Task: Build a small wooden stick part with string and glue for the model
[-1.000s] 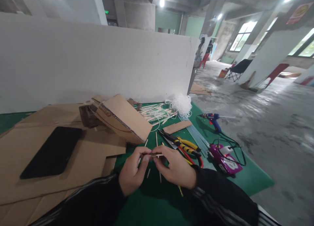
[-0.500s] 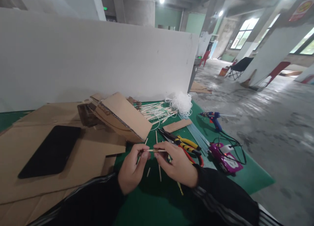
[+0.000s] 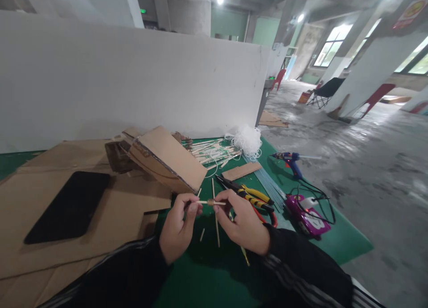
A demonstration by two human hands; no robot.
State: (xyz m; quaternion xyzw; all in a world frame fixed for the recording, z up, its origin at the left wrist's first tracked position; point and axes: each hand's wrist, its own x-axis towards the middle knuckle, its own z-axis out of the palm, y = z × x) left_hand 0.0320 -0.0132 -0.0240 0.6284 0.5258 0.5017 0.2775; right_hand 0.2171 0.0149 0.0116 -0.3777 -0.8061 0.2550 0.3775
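A short thin wooden stick [image 3: 203, 202] lies level between my two hands, with a small brown piece [image 3: 210, 202] around its middle. My left hand [image 3: 179, 225] pinches the stick's left end between thumb and fingertips. At the other end, my right hand [image 3: 242, 221] has thumb and forefinger closed on the stick beside the brown piece. Beneath them a longer stick [image 3: 217, 230] lies on the green mat [image 3: 207, 277], and a short stick bit [image 3: 202, 235] is to its left.
Pliers [image 3: 256, 196] lie just beyond my right hand. A blue glue gun [image 3: 292, 161], purple power strip [image 3: 307, 216] and white string [image 3: 247, 142] are farther right. Cardboard box [image 3: 170, 158], wooden sticks [image 3: 214, 151] and black tablet-like slab [image 3: 68, 207] occupy the back and left.
My right hand's fingertips have shifted slightly right along the stick, so the brown piece shows more. My left hand has moved slightly left and up.
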